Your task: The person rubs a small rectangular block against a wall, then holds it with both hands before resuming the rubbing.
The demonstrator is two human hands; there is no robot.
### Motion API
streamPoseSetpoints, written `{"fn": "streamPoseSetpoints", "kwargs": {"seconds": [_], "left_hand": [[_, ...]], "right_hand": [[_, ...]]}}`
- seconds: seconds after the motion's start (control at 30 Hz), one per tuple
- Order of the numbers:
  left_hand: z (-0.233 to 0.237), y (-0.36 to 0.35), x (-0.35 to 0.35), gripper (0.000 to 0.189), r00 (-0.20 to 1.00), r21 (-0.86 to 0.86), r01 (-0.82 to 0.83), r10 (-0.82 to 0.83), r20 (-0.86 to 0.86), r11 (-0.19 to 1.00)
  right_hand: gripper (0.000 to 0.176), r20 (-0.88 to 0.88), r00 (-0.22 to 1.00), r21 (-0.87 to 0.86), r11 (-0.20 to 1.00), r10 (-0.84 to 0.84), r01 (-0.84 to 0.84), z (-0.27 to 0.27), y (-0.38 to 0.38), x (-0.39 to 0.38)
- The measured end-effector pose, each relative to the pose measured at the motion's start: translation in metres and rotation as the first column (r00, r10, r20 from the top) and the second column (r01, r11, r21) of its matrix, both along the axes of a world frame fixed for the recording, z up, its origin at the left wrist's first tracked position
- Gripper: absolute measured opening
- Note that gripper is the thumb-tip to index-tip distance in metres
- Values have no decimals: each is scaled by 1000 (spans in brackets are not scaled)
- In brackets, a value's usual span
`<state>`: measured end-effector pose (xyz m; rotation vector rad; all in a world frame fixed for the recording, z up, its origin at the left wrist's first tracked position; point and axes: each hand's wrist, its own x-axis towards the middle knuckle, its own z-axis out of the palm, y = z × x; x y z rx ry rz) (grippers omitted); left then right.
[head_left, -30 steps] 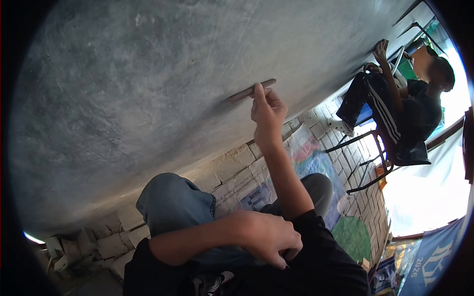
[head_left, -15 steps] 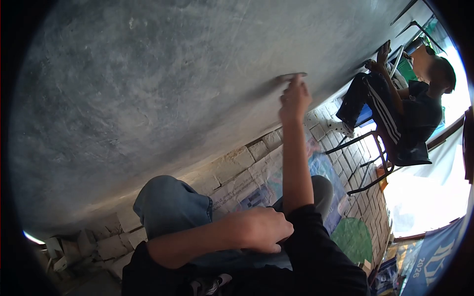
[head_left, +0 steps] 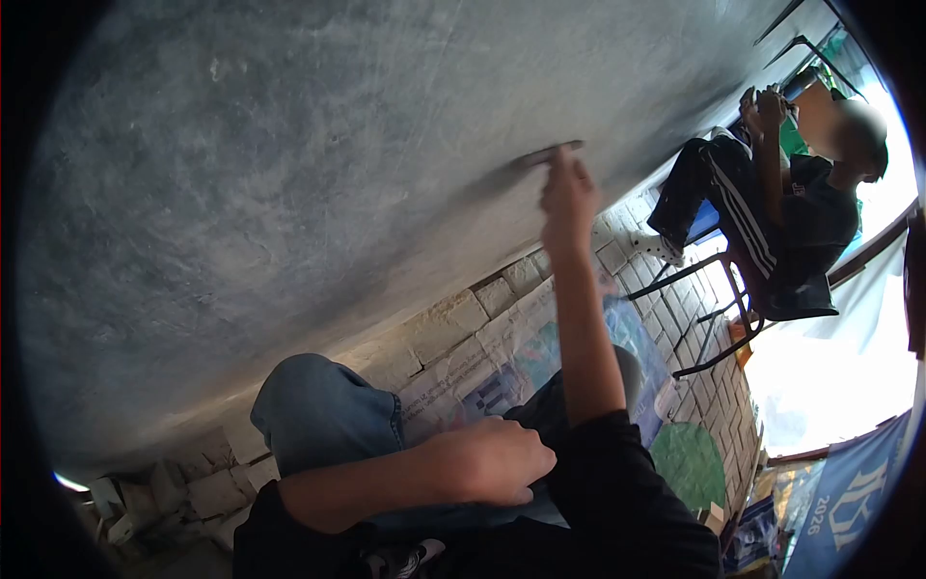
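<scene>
My right hand [head_left: 569, 203] reaches up to the grey wall [head_left: 318, 164] with its fingers closed on a thin, dark, flat-edged tool [head_left: 548, 154]. The tool's long edge lies along the wall surface, and a shadow stretches to its left. Slight motion blur softens the fingers. Lower down, my left hand [head_left: 502, 461] is curled closed beside the black sleeve [head_left: 612, 463] of my right arm. Its inner side is hidden, and I cannot tell whether it holds anything. My bent knee in jeans [head_left: 323, 410] is close to the wall's foot.
Another person [head_left: 810, 203] sits on a metal-legged chair [head_left: 733, 289] at the right, hands raised near the wall. Brick paving [head_left: 709, 338] and a printed sheet [head_left: 521, 372] cover the ground. A green round patch [head_left: 687, 468] lies to my right; broken bricks [head_left: 207, 492] lie lower left.
My right hand and the tool have shifted slightly left along the wall. My left hand has moved a little left and down. The seated person's hands have changed position.
</scene>
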<state>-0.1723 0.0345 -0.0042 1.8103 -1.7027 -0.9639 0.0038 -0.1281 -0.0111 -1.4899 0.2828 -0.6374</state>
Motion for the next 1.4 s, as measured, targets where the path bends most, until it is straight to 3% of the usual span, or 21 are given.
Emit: {"fn": "streamPoseSetpoints", "kwargs": {"seconds": [0.03,0.13,0.2,0.23,0.3,0.37,0.43,0.47,0.53,0.63,0.7,0.8,0.87,0.97,1.03,1.1,1.2,1.23,1.3,1.33,1.4], "left_hand": [[0,-2,1,27,1000,-1,2,-2,3,1000],[0,-4,4,27,1000,35,3,-3,11,999],[2,-3,3,27,998,81,-50,48,33,995],[1,-3,0,27,998,81,-48,46,30,996],[-1,-3,1,27,999,55,-37,36,19,998],[0,-6,4,27,999,52,-29,28,23,998],[0,-8,5,26,1000,64,-10,9,17,998],[0,-7,6,27,999,69,-42,40,34,997],[1,-3,7,27,995,68,-83,80,53,994],[4,0,8,26,997,69,-81,79,27,994],[0,-2,8,25,999,68,-41,39,35,997],[1,-1,7,26,996,108,-85,81,46,991],[7,4,3,26,997,86,-79,77,29,993],[8,3,1,27,998,65,-50,48,28,997],[8,0,3,27,999,60,-25,24,27,998],[9,-2,3,27,997,53,-47,44,56,997],[9,-2,1,27,997,88,-66,61,56,994],[10,-3,1,27,996,90,-64,59,60,994],[9,-5,3,27,1000,50,-16,16,8,999],[7,-7,6,27,1000,47,-18,18,15,999],[3,-10,8,28,998,44,-48,46,46,998]], "right_hand": [[29,-41,995,-23,995,95,-95,0,26,-18],[29,85,990,10,993,113,-114,-8,18,-5],[28,15,986,255,954,-165,156,-3,-22,20],[28,12,986,255,954,-167,158,-7,-25,20],[22,-27,995,170,980,-99,102,-6,-27,18],[25,62,995,-175,982,77,-65,-5,27,-17],[25,255,963,-252,967,89,-23,-10,54,-22],[25,255,963,-239,971,83,-20,-11,38,-12],[33,153,965,51,977,-214,209,-7,-9,20],[36,113,974,-9,980,-197,200,-5,-1,10],[35,59,998,-231,972,-19,32,-21,38,-19],[34,64,998,-137,991,13,-4,-20,10,0],[32,-21,996,225,971,-81,84,-10,-52,26],[30,-13,999,103,994,-37,39,-8,-25,12],[30,8,984,157,972,178,-177,-12,16,-12],[30,43,992,61,991,-122,120,-23,-11,20],[29,-55,988,259,954,-143,153,-13,-68,43],[29,-52,988,261,953,-145,154,-8,-55,33],[29,-48,999,2,1000,5,-5,-9,-12,2],[27,-127,987,-31,994,99,-104,-11,12,-13],[27,-23,1000,-7,1000,-2,2,-23,-3,8]]}}
